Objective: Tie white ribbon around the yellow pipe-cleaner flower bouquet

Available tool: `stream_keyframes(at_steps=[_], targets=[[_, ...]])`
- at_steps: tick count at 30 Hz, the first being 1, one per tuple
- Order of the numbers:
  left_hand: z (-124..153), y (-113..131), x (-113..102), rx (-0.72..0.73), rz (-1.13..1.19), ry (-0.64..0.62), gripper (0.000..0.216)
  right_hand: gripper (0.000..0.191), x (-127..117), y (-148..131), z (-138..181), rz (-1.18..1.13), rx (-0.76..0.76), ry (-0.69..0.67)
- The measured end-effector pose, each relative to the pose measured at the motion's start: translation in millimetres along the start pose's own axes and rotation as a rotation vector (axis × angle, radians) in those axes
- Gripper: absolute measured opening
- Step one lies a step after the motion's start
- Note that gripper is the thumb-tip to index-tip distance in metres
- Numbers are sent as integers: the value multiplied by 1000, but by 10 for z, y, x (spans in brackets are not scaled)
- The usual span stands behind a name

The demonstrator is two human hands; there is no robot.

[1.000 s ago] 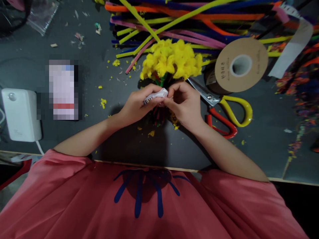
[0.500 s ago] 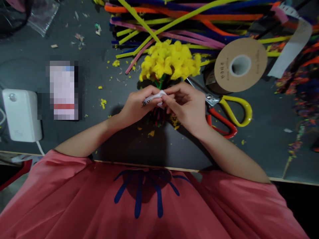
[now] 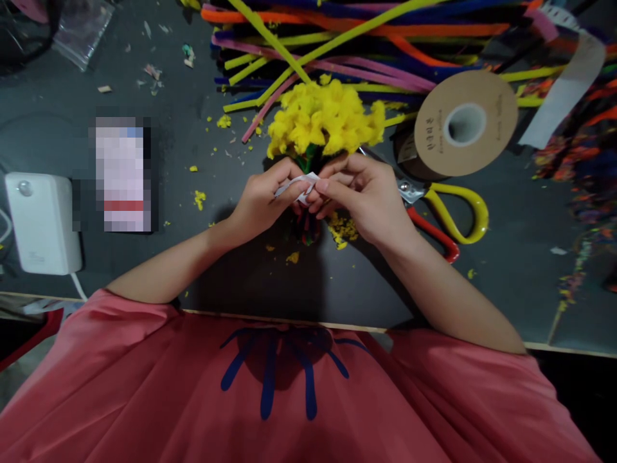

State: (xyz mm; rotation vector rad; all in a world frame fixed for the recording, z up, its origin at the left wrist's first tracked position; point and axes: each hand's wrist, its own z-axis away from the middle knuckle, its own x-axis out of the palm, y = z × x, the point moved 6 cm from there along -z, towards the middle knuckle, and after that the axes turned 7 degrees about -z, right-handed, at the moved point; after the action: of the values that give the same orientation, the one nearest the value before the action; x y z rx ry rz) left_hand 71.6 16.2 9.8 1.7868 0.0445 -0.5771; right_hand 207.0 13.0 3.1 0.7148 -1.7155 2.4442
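A bouquet of fuzzy yellow flowers (image 3: 322, 119) stands out above my hands, its green stems going down between them. My left hand (image 3: 263, 199) is closed around the stems, with its thumb on a white ribbon (image 3: 308, 183) that lies across them. From the other side my right hand (image 3: 378, 196) pinches the ribbon between thumb and fingers. Dark stem ends (image 3: 307, 228) poke out below the hands. Part of the ribbon and most of the wrapped stems are hidden by fingers. Beside my right hand lie scissors (image 3: 463, 212) with one yellow and one red handle.
Colourful pipe cleaners (image 3: 376, 38) spread across the back. A cardboard ribbon spool (image 3: 429, 138) stands at the right, near a loose white strip (image 3: 563, 96). To the left lie a blurred phone (image 3: 123, 170) and a white power bank (image 3: 43, 222). Yellow fluff (image 3: 343, 228) dots the table.
My right hand has shifted slightly right and turned, still pinching the ribbon. The ribbon's printed letters are now mostly out of sight. The bouquet has moved slightly left.
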Motion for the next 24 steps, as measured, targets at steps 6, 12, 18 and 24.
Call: stream_keyframes(at_steps=[6, 12, 18, 24], targets=[[-9, 29, -50, 57, -139, 57, 32, 21, -54, 52, 26, -159, 48, 101], [-19, 30, -47, 49, -219, 89, 38, 21, -4, 94, 113, -171, -52, 236], [17, 79, 1, 87, -286, 47, 34, 13, 84, 23, 202, 48, -314, 220], [52, 129, 10, 127, -335, 33, 33, 9, 113, -62, 256, 221, -473, 255]])
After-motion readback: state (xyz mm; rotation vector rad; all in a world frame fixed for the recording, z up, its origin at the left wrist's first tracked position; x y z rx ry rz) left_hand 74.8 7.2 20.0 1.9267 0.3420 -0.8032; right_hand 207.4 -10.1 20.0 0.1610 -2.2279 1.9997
